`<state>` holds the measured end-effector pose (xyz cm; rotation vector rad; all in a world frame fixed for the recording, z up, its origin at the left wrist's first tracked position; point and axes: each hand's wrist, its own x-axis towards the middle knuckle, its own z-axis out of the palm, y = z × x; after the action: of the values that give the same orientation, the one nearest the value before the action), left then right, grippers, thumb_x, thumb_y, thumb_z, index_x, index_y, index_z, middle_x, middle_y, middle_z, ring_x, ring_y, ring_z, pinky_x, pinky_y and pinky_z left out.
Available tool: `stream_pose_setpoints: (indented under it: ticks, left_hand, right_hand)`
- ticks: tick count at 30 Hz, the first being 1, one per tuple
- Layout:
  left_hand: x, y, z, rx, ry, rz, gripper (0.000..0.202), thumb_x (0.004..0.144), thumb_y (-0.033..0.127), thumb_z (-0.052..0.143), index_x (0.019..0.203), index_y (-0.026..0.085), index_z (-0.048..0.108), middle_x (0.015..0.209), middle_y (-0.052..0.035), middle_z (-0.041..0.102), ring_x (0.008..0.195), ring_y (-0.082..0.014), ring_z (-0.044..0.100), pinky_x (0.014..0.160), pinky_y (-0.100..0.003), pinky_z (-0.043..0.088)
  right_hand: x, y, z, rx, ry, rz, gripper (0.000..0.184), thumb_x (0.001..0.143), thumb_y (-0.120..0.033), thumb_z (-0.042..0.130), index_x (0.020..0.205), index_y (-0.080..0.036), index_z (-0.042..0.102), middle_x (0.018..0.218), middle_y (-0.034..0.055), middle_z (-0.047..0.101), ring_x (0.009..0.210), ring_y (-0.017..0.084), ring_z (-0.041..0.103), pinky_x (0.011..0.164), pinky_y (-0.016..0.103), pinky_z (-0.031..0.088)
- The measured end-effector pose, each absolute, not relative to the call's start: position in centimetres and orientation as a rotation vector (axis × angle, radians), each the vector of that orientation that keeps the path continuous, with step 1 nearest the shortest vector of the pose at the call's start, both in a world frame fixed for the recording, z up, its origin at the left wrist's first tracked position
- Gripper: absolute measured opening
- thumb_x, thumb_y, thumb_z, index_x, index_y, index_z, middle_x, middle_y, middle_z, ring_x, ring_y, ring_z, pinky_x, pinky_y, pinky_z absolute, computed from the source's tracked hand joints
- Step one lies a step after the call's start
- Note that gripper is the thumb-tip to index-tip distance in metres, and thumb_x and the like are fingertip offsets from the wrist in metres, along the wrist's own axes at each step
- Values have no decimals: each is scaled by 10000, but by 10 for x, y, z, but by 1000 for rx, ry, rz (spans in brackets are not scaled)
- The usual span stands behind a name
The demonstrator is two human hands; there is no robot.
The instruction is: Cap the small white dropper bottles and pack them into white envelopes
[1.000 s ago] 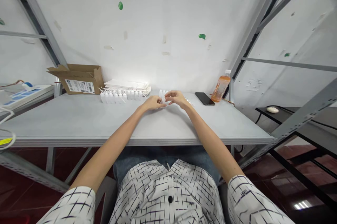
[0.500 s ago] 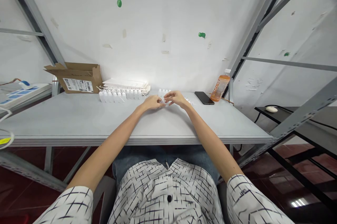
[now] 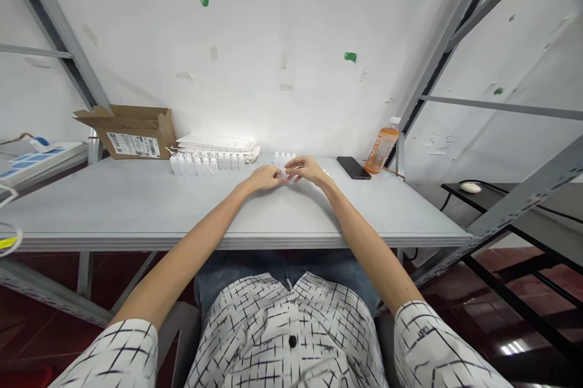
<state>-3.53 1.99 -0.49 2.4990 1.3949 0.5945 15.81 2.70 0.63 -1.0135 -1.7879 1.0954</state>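
Both hands rest on the far middle part of the flat grey metal table, and they meet there. The left hand lies with its knuckles up and its fingers curled in, so that thumb and forefinger pinch together at the tip. The right hand comes from the other side, a little higher, and its fingertips are also drawn together. Between the two pinches sits a small white piece – both hands seem to close on it, but it is too small and too blurred to say what it is exactly. The piece is just above the table surface, near the back edge.

Directly behind the fingers stands a short group of small white plastic bottles. To the left of it, well apart from the hands, there is a longer row of white plastic bottles, and behind this row lies a low stack of white flat trays. Further left, against the wall, stands an open brown cardboard box with a printed label.

On the right side of the hands a black flat phone lies on the table, and just beside it – in the corner by the grey frame post – stands a clear plastic bottle with orange drink.
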Motion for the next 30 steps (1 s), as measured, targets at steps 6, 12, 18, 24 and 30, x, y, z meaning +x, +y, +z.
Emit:
stream_pose_setpoints:
  ticks: [6,12,18,24,30]
  left_hand:
    - [-35,20,-6,2541,1400,559,366,834,485,526,653,181,616,586,-18,535,564,-156,451,571,-296,270]
    - [-35,19,-4,2561,1456,529,356,823,499,558,662,185,601,610,-25,553,577,-165,461,567,-297,276]
    - [-35,17,-1,2553,1454,508,365,831,507,541,698,180,632,639,-36,585,595,-174,486,574,-299,291]
    - [-34,14,0,2603,1470,487,346,837,485,546,779,169,674,700,-53,635,628,-184,523,571,-286,293]
    - [-34,12,1,2622,1465,471,327,848,456,530,839,173,693,757,-62,662,666,-195,549,585,-286,298]
  right_hand:
    - [159,28,4,-1036,-1780,1124,226,705,-171,828,886,-107,707,841,87,743,636,144,699,522,210,558]
    - [158,27,3,-1031,-1805,1116,200,733,-145,799,900,-105,697,857,84,743,597,124,682,507,202,551]
    - [156,26,3,-1032,-1815,1067,153,750,-116,774,879,-116,693,897,78,736,532,105,659,471,207,535]
    - [155,23,3,-1056,-1842,1077,168,761,-129,780,908,-118,702,879,69,732,496,98,646,474,221,551]
    - [157,19,8,-1058,-1819,1118,143,777,-106,755,910,-118,702,867,68,727,508,108,658,485,225,553]
